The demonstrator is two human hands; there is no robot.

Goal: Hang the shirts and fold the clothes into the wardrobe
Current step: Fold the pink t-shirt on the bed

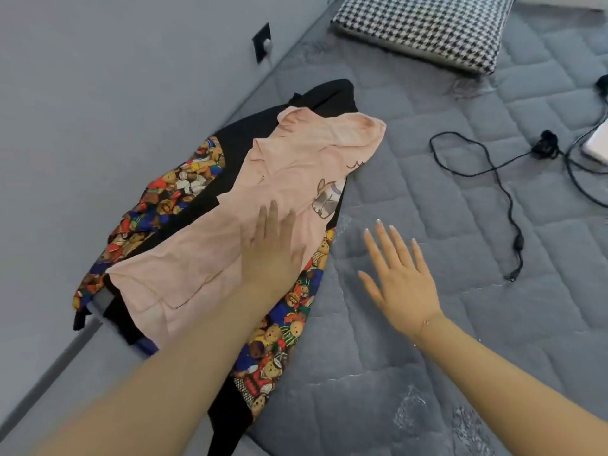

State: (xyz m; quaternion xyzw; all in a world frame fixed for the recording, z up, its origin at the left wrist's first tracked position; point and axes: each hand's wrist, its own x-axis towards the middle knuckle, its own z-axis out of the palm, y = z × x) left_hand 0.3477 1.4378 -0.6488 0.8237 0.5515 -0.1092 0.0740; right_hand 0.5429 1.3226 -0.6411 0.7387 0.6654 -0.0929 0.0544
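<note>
Left hand (273,248) flat on pink shirt (263,192); right hand (399,274) beside, apart

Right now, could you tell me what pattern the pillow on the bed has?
The pillow has a black-and-white houndstooth check, seen in the head view.

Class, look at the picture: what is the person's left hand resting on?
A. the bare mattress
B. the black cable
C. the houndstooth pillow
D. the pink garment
D: the left hand lies flat with straight fingers on the pink garment, which is spread over the teddy-bear print garment.
</note>
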